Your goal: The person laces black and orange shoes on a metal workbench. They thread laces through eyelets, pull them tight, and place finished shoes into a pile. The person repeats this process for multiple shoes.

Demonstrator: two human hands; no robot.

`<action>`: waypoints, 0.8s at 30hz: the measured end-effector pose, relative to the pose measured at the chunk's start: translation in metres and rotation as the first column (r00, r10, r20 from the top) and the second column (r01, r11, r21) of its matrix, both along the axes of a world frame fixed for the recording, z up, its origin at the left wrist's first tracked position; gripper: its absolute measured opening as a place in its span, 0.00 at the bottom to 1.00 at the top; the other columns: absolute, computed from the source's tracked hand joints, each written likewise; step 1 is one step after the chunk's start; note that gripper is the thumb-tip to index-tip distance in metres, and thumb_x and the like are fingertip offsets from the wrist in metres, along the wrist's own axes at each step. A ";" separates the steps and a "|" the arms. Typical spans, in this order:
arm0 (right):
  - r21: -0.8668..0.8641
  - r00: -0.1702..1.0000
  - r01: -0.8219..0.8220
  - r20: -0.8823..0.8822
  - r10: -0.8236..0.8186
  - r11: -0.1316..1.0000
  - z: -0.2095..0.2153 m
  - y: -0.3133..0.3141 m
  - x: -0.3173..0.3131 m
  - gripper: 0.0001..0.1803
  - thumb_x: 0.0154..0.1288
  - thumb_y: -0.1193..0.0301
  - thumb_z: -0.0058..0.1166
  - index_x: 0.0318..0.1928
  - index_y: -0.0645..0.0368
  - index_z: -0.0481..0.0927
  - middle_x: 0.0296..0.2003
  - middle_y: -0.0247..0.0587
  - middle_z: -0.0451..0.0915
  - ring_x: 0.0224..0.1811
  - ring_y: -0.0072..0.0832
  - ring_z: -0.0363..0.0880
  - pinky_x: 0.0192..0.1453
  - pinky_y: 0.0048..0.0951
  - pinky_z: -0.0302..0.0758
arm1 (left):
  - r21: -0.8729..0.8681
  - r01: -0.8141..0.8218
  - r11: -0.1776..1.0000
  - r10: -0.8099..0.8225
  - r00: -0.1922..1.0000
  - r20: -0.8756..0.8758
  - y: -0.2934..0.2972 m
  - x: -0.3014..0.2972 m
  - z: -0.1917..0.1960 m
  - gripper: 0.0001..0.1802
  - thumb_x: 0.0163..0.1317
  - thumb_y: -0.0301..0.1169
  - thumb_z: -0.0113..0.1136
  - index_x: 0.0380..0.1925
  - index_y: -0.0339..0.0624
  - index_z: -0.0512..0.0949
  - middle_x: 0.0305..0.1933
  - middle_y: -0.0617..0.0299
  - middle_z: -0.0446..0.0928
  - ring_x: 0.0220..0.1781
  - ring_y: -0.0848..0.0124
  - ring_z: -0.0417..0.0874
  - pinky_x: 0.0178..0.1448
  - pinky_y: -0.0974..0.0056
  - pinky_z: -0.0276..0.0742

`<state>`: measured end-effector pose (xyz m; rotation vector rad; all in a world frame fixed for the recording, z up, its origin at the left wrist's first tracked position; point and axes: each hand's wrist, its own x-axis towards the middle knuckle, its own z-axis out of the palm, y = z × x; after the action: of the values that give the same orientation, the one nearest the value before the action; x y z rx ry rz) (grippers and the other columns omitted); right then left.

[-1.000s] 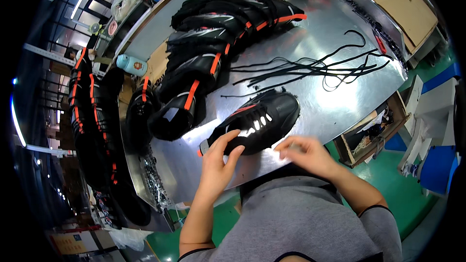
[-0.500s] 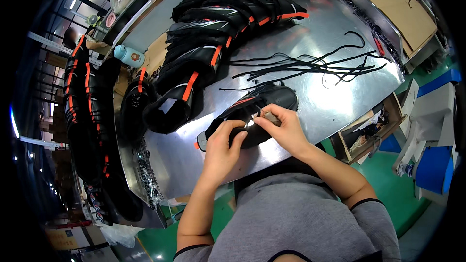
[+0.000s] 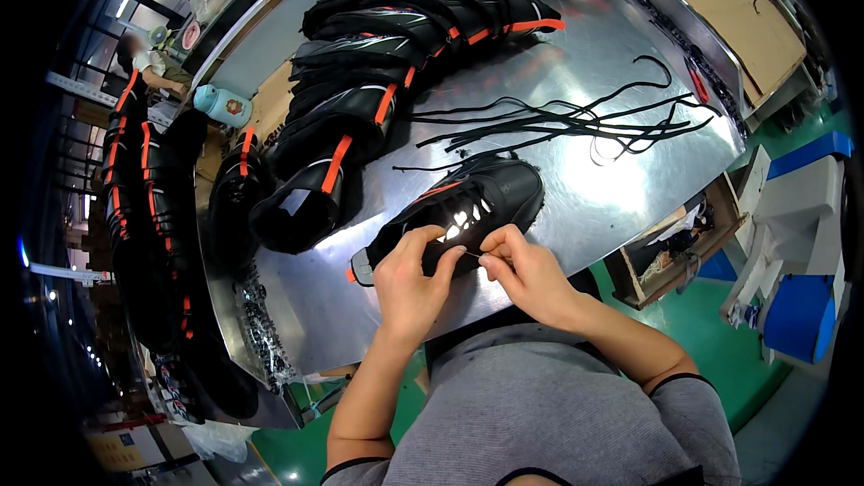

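A black shoe [image 3: 517,191] with an orange stripe and a grey heel tab lies on the metal tabletop, its toe pointing to the far right. Bright patches show between the lacing on its upper. Over the shoe's near side, my left hand [image 3: 412,281] is closed, its thumb and forefinger at a thin dark shoelace [image 3: 473,256]. My right hand [image 3: 533,281] pinches the same lace just to the right; the fingertips almost meet. Beyond the shoe, several loose black laces [image 3: 558,124] are spread out. Overlapping black shoes [image 3: 335,72] with orange strips form a long row at the left and back.
The metal table [image 3: 621,193] has raised edges. A light blue bottle [image 3: 221,105] stands beyond its left edge. More shoes [image 3: 135,261] line the far left. An open wooden drawer [image 3: 666,279] juts out at right, near a red-handled tool [image 3: 697,83]. Another person [image 3: 155,67] is in the background.
Both hands have come down from the shoe's lacing towards its near side, with the lace now between them. More of the bright patches shows. The view has shifted slightly.
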<state>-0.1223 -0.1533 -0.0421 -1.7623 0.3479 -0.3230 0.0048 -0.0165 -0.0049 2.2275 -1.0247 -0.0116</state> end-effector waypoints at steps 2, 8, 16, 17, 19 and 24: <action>-0.009 0.999 -0.019 -0.047 0.018 1.000 0.001 -0.002 -0.001 0.11 0.76 0.68 0.53 0.48 0.62 0.69 0.29 0.44 0.83 0.32 0.41 0.85 0.36 0.38 0.78 | -0.029 -0.015 0.999 0.015 1.000 0.015 -0.001 0.000 -0.002 0.15 0.53 0.27 0.76 0.38 0.36 0.82 0.34 0.56 0.84 0.33 0.65 0.86 0.39 0.64 0.79; -0.004 0.998 -0.026 -0.062 0.026 1.000 0.003 -0.006 0.003 0.11 0.75 0.69 0.53 0.46 0.63 0.68 0.27 0.43 0.83 0.31 0.40 0.85 0.35 0.37 0.78 | -0.023 0.010 1.000 -0.010 1.000 0.016 0.000 -0.001 0.000 0.15 0.53 0.27 0.77 0.39 0.36 0.83 0.35 0.55 0.85 0.33 0.64 0.86 0.39 0.64 0.80; 0.272 0.990 0.031 -0.143 0.008 0.962 0.006 0.005 0.021 0.10 0.76 0.72 0.51 0.46 0.64 0.65 0.27 0.42 0.83 0.30 0.29 0.83 0.37 0.30 0.77 | -0.078 0.360 0.930 -0.355 0.932 0.068 0.010 -0.002 -0.006 0.13 0.57 0.21 0.69 0.43 0.34 0.82 0.35 0.51 0.82 0.32 0.55 0.84 0.37 0.58 0.79; 0.263 0.992 0.038 -0.122 -0.006 0.964 0.005 0.008 0.023 0.11 0.75 0.71 0.52 0.46 0.64 0.65 0.27 0.43 0.82 0.30 0.33 0.83 0.36 0.33 0.77 | -0.079 0.314 0.946 -0.312 0.949 0.041 0.011 -0.005 -0.005 0.13 0.57 0.21 0.68 0.44 0.34 0.82 0.35 0.51 0.82 0.32 0.54 0.84 0.37 0.58 0.79; 0.246 0.996 0.051 -0.083 -0.032 0.968 0.002 0.014 0.024 0.12 0.74 0.70 0.53 0.46 0.64 0.66 0.26 0.46 0.81 0.29 0.40 0.84 0.36 0.39 0.77 | -0.085 0.268 0.960 -0.269 0.963 -0.008 0.014 -0.007 -0.005 0.13 0.58 0.21 0.68 0.44 0.33 0.81 0.36 0.51 0.82 0.33 0.54 0.84 0.38 0.58 0.79; -0.150 0.930 -0.296 -0.269 0.249 0.943 0.039 -0.058 -0.014 0.10 0.74 0.67 0.52 0.44 0.61 0.77 0.26 0.43 0.81 0.30 0.37 0.83 0.38 0.37 0.77 | 0.013 0.231 0.973 -0.228 0.965 -0.130 0.021 -0.013 0.005 0.12 0.60 0.21 0.67 0.45 0.36 0.82 0.41 0.52 0.83 0.40 0.56 0.86 0.45 0.60 0.80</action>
<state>-0.1358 -0.2108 -0.0031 -2.0150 0.2483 0.0690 -0.0086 0.0049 0.0000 2.0906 -1.2115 -0.2691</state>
